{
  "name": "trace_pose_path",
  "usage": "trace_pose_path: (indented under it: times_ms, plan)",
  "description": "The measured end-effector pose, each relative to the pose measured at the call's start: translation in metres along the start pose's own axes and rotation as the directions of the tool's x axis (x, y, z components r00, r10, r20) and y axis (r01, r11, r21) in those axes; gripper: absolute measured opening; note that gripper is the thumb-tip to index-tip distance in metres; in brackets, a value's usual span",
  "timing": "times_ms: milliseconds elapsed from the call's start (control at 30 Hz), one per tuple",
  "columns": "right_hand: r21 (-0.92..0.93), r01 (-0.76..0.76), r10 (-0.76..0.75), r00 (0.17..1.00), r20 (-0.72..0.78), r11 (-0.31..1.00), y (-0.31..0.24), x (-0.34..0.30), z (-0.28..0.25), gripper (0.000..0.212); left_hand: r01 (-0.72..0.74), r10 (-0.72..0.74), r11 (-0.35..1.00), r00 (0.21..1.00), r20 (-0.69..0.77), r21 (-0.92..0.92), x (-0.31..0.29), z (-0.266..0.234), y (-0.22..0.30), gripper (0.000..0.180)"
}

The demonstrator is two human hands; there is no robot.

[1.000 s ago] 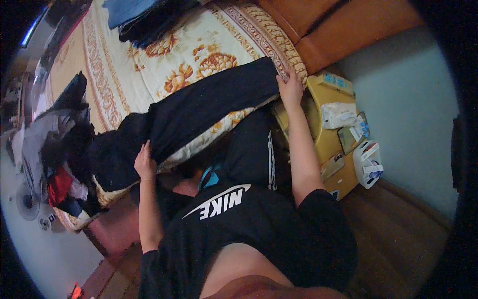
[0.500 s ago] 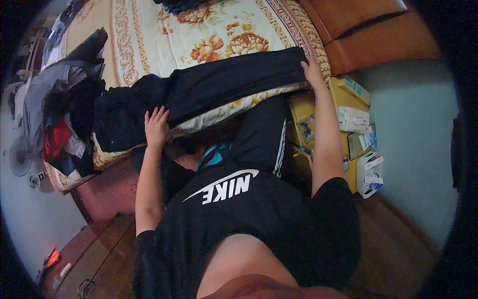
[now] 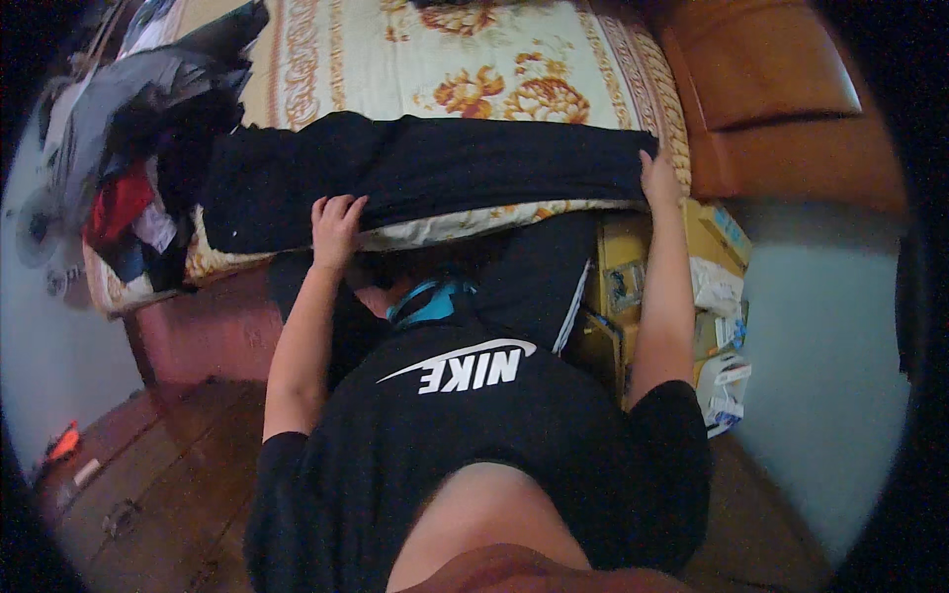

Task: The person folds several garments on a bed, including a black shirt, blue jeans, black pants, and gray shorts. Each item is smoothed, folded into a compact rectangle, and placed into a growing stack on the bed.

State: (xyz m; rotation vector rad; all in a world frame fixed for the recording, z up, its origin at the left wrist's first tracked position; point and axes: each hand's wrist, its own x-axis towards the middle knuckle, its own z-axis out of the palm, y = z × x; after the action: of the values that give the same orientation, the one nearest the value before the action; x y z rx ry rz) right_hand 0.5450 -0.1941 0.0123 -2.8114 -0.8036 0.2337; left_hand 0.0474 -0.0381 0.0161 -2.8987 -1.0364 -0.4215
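Observation:
Black trousers point(image 3: 445, 166), folded lengthwise, lie across the near edge of the bed. At their narrow right end my right hand point(image 3: 660, 180) is closed, with the fingers and thumb gripping the corner. My left hand point(image 3: 338, 232) is at their near edge, left of the middle, its fingers bent over the cloth and its thumb hidden. The wide end of the trousers spreads out left of that hand, beside a heap of clothes point(image 3: 133, 119) in grey, black and red.
A floral bedspread point(image 3: 474, 74) covers the bed. Brown leather seating point(image 3: 781, 69) adjoins its right side. Close to my right forearm, a yellowish surface point(image 3: 623, 237) holds small packets and a white container point(image 3: 725, 390). A fan point(image 3: 40, 232) stands at the far left, above a wooden floor point(image 3: 188, 474).
My left hand's spread fingers have bent in at the cloth's near edge. My right hand keeps its hold on the end, and the trousers lie straighter. The whole view has shifted slightly.

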Motion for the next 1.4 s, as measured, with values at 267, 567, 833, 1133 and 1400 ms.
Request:
trace_pose_path:
  times_ms: [267, 567, 833, 1133, 1400]
  plan:
    - [0.127, 0.690, -0.689, 0.723, -0.054, 0.713, -0.152, -0.128, 0.030, 0.030, 0.029, -0.037, 0.993, 0.997, -0.066, -0.116, -0.011, 0.018, -0.009, 0.036]
    - [0.069, 0.824, -0.793, 0.514, 0.327, 0.562, -0.244, -0.213, 0.070, 0.049, 0.488, -0.502, 0.865, 0.833, -0.234, -0.119, -0.039, -0.005, -0.058, 0.039]
    - [0.371, 0.786, -0.869, 0.434, 0.240, 0.495, -0.445, -0.174, 0.070, 0.031, 0.707, -0.936, 0.307, 0.103, -0.338, -0.637, -0.049, 0.025, -0.122, 0.037]
    - [0.419, 0.192, -0.452, 0.193, 0.871, 0.888, -0.594, -0.166, 0.134, 0.065, 0.804, -0.915, 0.387, 0.276, -0.293, -0.451, -0.042, 0.011, -0.125, 0.042]
    - [0.605, 0.017, -0.592, 0.223, 0.774, 0.796, -0.584, -0.173, 0.084, 0.050, 0.510, -0.597, 0.797, 0.747, -0.293, -0.323, -0.008, -0.004, -0.133, 0.046]
